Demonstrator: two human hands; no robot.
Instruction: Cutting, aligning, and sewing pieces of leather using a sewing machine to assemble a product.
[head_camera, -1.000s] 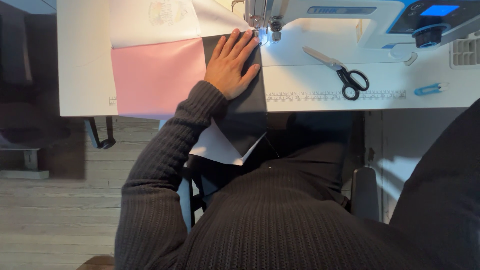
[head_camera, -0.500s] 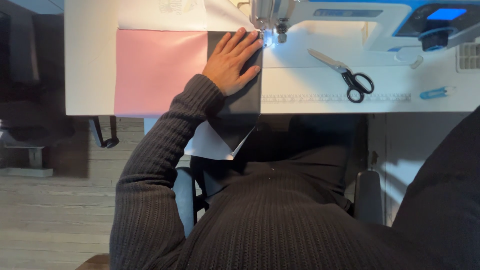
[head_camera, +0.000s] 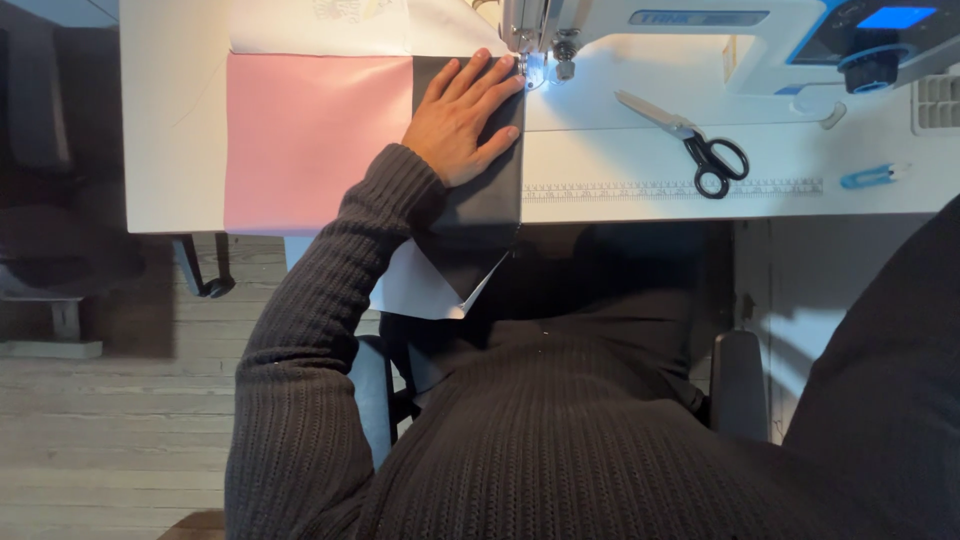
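left hand: my left hand (head_camera: 462, 122) lies flat, fingers spread wide, palm down on the dark grey fabric (head_camera: 480, 205); it grips nothing, only presses.
right hand: out of view, only a dark sleeve at the right edge; cannot tell what it does.
dark grey fabric: at the front edge of the bench (head_camera: 170, 120), its top end under the needle (head_camera: 527, 62) of the sewing machine (head_camera: 700, 40), lower end hanging over the front edge toward my lap, a white underside corner showing.
pink fabric: pink fabric (head_camera: 310, 140) lies flat just left of the grey, touching it, toward the bench's left side.
others: scissors (head_camera: 690, 140) and a blue clip (head_camera: 868, 177) lie right of the machine, near the front edge.
progress: I judge the seam is early; most of the grey length sits before the needle, unsewn.
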